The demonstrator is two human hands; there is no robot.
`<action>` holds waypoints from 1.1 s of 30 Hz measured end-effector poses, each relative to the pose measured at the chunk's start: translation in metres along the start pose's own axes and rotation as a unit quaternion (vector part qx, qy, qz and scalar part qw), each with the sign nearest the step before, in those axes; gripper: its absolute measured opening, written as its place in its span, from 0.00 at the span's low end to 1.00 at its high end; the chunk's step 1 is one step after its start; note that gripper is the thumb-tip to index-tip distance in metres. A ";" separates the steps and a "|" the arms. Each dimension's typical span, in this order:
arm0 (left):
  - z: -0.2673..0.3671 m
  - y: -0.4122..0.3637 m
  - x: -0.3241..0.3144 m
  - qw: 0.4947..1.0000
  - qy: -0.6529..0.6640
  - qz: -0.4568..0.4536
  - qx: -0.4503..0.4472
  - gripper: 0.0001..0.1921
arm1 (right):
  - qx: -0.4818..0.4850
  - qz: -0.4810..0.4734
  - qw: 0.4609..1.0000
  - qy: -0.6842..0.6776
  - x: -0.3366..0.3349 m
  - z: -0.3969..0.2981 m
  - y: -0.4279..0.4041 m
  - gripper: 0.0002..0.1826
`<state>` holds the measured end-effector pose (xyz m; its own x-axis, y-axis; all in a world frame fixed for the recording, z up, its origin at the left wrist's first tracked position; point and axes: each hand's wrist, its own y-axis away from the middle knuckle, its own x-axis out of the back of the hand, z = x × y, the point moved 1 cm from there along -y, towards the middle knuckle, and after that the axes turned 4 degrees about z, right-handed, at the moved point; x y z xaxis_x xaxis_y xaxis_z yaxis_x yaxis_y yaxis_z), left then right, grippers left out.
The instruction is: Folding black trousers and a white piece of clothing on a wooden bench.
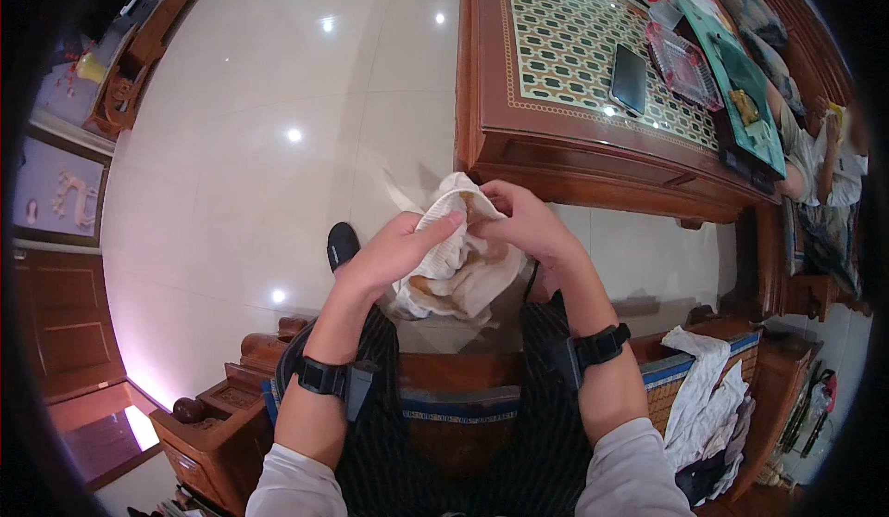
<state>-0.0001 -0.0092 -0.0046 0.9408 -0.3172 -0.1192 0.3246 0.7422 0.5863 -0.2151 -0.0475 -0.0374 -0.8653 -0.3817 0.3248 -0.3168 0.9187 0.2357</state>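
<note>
Between my knees I hold up a white garment with a ribbed band and tan patches; its lower part hangs bunched above the floor. My left hand grips the ribbed edge, thumb on top. At the other side of the opening, my right hand pinches the edge, with some fingers hidden by the cloth. Black straps with small devices circle both my forearms. Below are my dark striped trousers and a black slipper on one foot.
A wooden table with a patterned top stands ahead to the right, bearing a phone and a clear plastic tray. Several clothes lie on the bench at my right. Another person sits at far right.
</note>
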 end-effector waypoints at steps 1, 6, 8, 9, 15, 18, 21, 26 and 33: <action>-0.002 -0.003 -0.001 1.000 0.001 -0.001 0.002 0.24 | -0.030 -0.074 0.987 -0.142 -0.003 -0.004 0.001 0.18; -0.012 -0.012 0.008 0.976 -0.068 0.165 -0.127 0.13 | -0.169 -0.089 0.965 -0.180 -0.004 -0.007 -0.002 0.17; -0.015 -0.015 0.011 0.974 -0.090 0.134 -0.156 0.13 | -0.136 -0.129 0.960 -0.207 -0.003 0.001 -0.004 0.17; -0.017 -0.015 0.011 0.971 -0.112 0.106 -0.183 0.13 | -0.137 -0.131 0.960 -0.206 -0.005 0.000 -0.003 0.17; -0.016 -0.014 0.017 0.998 -0.004 -0.036 -0.050 0.15 | -0.151 -0.150 0.942 -0.258 -0.005 -0.017 0.006 0.17; 0.000 0.003 0.015 0.994 0.052 -0.082 0.052 0.16 | -0.191 -0.149 0.929 -0.279 0.002 -0.023 0.010 0.18; 0.012 0.019 0.010 0.980 -0.052 -0.188 -0.047 0.21 | -0.189 -0.166 0.910 -0.330 0.006 -0.023 0.011 0.15; -0.001 0.015 0.017 0.974 -0.080 -0.202 -0.072 0.22 | -0.024 -0.273 0.904 -0.329 0.013 -0.023 0.008 0.17; -0.005 0.013 0.016 0.931 0.335 -0.111 -0.094 0.29 | 0.258 0.189 0.946 0.054 -0.002 -0.033 0.005 0.17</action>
<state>0.0201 -0.0015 -0.0029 0.6774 -0.0834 -0.7309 0.4711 0.8123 0.3439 -0.2017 -0.0454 -0.0066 -0.9186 0.0016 0.3952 -0.1644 0.9078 -0.3858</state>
